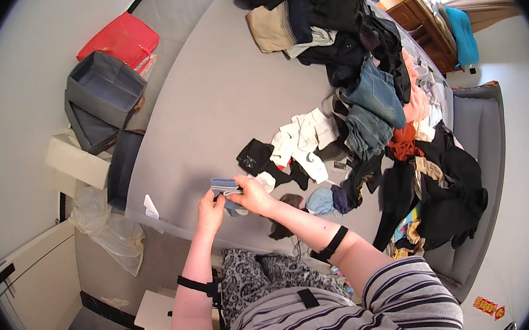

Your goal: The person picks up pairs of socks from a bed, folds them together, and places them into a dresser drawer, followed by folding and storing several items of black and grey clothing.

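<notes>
Near the bed's front edge, a blue-grey sock (223,183) with a pale striped cuff is between my two hands. My left hand (210,212) pinches its lower left side. Closed on its right side is my right hand (252,197), thumb and fingers at the cuff. Part of the sock hangs below the fingers. Just beyond my right hand lie a black folded piece (254,156) and a heap of white socks (303,136). To the right of that wrist are a rolled light blue sock (320,201) and a dark navy one (341,199).
A large clothes pile with jeans (373,92) and black garments (451,193) covers the bed's right side. Grey fabric boxes (104,85) and a red bag (122,41) stand left of the grey bed (206,100). A small white paper (151,206) sits at its edge.
</notes>
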A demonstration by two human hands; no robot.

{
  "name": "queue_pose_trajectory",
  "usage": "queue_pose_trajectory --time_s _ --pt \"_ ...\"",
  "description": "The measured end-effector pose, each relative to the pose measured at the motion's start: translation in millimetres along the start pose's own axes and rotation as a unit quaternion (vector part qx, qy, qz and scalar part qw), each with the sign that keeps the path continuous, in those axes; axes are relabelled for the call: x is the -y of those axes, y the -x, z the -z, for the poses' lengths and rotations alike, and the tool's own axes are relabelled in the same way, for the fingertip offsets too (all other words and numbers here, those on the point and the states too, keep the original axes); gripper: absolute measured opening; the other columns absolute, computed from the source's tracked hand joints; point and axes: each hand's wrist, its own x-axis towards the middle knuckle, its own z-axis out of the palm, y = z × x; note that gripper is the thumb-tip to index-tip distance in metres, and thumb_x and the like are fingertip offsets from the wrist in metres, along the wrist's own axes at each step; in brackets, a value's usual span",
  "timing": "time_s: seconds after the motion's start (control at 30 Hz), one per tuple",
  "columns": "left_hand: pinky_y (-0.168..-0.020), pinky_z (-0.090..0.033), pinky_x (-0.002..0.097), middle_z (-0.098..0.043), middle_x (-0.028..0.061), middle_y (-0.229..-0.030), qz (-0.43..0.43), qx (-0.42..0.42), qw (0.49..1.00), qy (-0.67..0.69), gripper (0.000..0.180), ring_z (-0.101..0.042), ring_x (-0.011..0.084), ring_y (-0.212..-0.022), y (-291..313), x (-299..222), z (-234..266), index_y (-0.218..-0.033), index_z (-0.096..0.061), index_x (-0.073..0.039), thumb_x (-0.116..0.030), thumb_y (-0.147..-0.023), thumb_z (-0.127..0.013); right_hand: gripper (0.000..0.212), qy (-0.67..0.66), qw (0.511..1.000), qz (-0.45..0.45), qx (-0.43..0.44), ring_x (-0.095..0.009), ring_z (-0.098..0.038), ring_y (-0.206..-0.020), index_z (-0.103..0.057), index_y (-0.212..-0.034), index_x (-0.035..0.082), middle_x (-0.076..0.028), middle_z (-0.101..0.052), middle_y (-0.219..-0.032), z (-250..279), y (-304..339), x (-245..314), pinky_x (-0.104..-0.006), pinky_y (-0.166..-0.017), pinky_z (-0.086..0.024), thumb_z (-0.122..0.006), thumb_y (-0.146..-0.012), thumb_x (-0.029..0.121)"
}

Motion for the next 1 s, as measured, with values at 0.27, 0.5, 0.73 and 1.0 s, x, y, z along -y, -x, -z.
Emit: queue_pose_trajectory --time_s 0.27,0.5,0.73,1.0 --pt "-0.071 -0.035 0.0219 -0.053 0.0021 -0.085 -0.007 -0.056 0.972 0.226 0.018 -0.046 0.0075 -0.079 10 -1 17 -0.091 -0.049 0.0 -0.004 -0.077 -0.039 0.05 -0.126 0.992 -0.004 -0.031 -0.018 -0.052 -0.082 -0.039 -0.106 0.003 -0.011 -0.053 -0.084 -18 -2 2 -0.0271 -0.07 -0.041 -0.06 -0.06 0.005" --pt "-0.061 -0.035 0.0192 -0.05 -0.0003 -0.073 -0.032 -0.231 0.957 0.176 0.01 -0.043 0.005 -0.067 17 8 56 -0.078 -0.047 -0.004 -0.011 -0.081 -0.04 0.031 -0.091 0.992 0.012 0.082 -0.014 -0.054 -0.076 -0.048 -0.092 0.002 -0.008 -0.056 -0.077 -9 13 29 -0.0259 -0.069 -0.041 -0.055 -0.061 0.001" --pt "-0.058 -0.034 0.0176 -0.048 -0.0023 -0.071 -0.073 -0.09 0.987 0.113 0.009 -0.041 0.0033 -0.066 39 -13 44 -0.078 -0.049 -0.003 -0.009 -0.08 -0.043 0.026 -0.095 0.97 0.079 0.209 -0.012 -0.053 -0.076 -0.05 -0.091 0.003 -0.007 -0.056 -0.078 3 21 65 -0.0242 -0.068 -0.041 -0.054 -0.065 0.001" --pt "-0.077 -0.035 0.0216 -0.05 0.0036 -0.096 -0.048 0.051 0.953 0.293 0.026 -0.044 0.0081 -0.087 38 -35 24 -0.103 -0.045 0.001 -0.007 -0.079 -0.04 0.03 -0.106 0.981 0.129 0.101 -0.011 -0.051 -0.081 -0.046 -0.1 0.003 -0.007 -0.054 -0.087 21 5 68 -0.0234 -0.07 -0.04 -0.052 -0.07 0.004"
